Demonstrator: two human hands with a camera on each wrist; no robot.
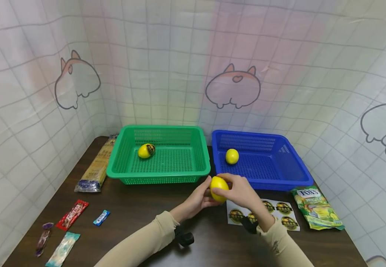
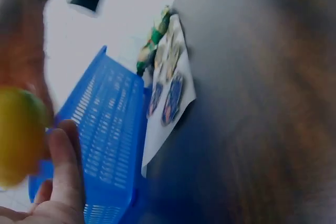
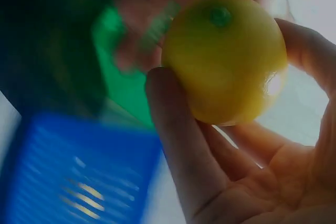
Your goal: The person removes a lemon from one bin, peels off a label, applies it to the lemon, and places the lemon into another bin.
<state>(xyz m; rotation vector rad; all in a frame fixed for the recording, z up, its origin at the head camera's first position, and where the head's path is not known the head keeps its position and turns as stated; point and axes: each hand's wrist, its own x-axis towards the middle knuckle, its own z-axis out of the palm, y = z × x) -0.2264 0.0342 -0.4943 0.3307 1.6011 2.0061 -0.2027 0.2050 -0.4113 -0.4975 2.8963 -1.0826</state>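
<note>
Beige long sleeves (image 1: 139,237) with gathered cuffs (image 1: 168,221), black wrist camera (image 1: 184,238) below each cuff, small dark marking (image 1: 276,247) on right sleeve (image 1: 287,246)

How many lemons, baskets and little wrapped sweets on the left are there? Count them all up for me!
Baskets: 2 (green basket, blue basket)
Lemons: 3 (held lemon, green basket's lemon, blue basket's lemon)
Sweets: 4 (red sweet, purple sweet, pale green sweet, blue sweet)
Total: 9
</note>
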